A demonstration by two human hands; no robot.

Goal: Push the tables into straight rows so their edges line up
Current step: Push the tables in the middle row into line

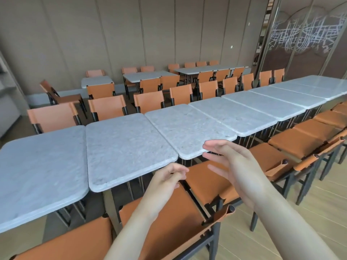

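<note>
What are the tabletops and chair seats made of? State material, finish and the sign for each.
Tabletops: apparently marble or a stone-look composite, pale grey-white with mottled veining, smooth with soft sheen and rounded corners.
Chair seats: likely leather or faux leather, tan-orange, matte; the backs wrap around dark frames, seemingly black metal or painted wood.

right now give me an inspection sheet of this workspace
surface: wooden plank floor
job's things: long row of white speckled stone-topped tables; near edges stagger between the second table and third table
clutter: nothing seen on the tabletops
grips: left hand loosely curled below the second table's near corner, holding nothing; right hand open, fingers straight, by the third table's near edge, contact unclear
cables: nothing seen
surroundings: orange leather chairs with black frames along both sides, more tables behind, brown panelled wall
</note>
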